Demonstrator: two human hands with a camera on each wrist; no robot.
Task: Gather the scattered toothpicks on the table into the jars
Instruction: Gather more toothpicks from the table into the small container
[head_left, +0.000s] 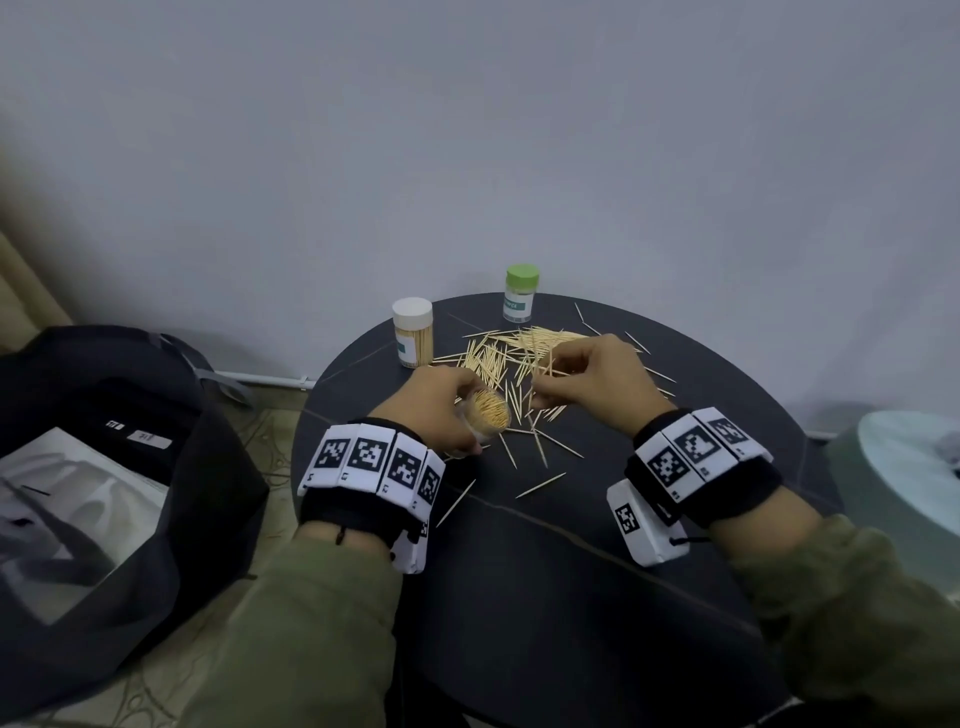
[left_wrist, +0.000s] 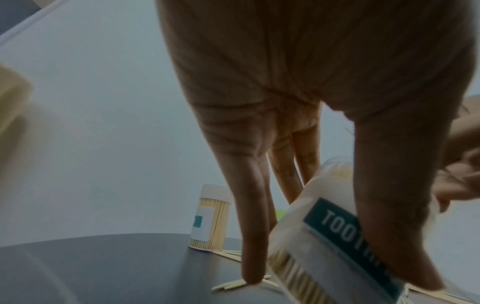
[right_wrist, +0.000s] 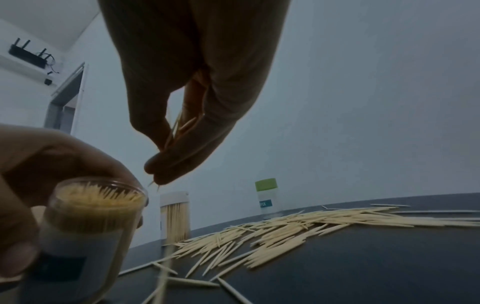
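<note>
My left hand (head_left: 441, 410) grips an open clear jar (head_left: 487, 413) packed with toothpicks, tilted toward the right; its label reads TOOTH (left_wrist: 342, 230). The same jar (right_wrist: 88, 232) fills the lower left of the right wrist view. My right hand (head_left: 582, 382) hovers just right of the jar mouth and pinches a small bundle of toothpicks (right_wrist: 179, 129) between thumb and fingers. A loose pile of toothpicks (head_left: 519, 353) lies on the dark round table (head_left: 571, 571) behind both hands, with strays (head_left: 540, 486) nearer me.
A white-lidded jar full of toothpicks (head_left: 413, 332) stands at the table's back left, a green-lidded jar (head_left: 521, 293) at the back middle. A dark bag (head_left: 104, 467) sits on the floor to the left, a pale round object (head_left: 909, 467) to the right.
</note>
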